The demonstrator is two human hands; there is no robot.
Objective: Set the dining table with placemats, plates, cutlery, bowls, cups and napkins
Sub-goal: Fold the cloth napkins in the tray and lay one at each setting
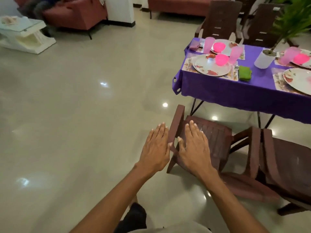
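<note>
The dining table [235,91] at the upper right wears a purple cloth. On it lie floral placemats [234,76], patterned plates [202,64], pink bowls [221,60], translucent pink cups [236,54], a fork [189,61] and a folded green napkin [245,73]. My left hand [155,147] and my right hand [193,147] are stretched out flat, fingers straight, in front of me. Both are empty. The right one hovers over the near brown chair [215,140]; whether it touches is unclear.
A second brown chair [277,165] stands to the right of the first. A white pot with a green plant [264,60] sits mid-table. More chairs [222,19] line the far side. Glossy tiled floor [84,115] spreads left; sofas [75,14] and a white side table [25,34] stand beyond.
</note>
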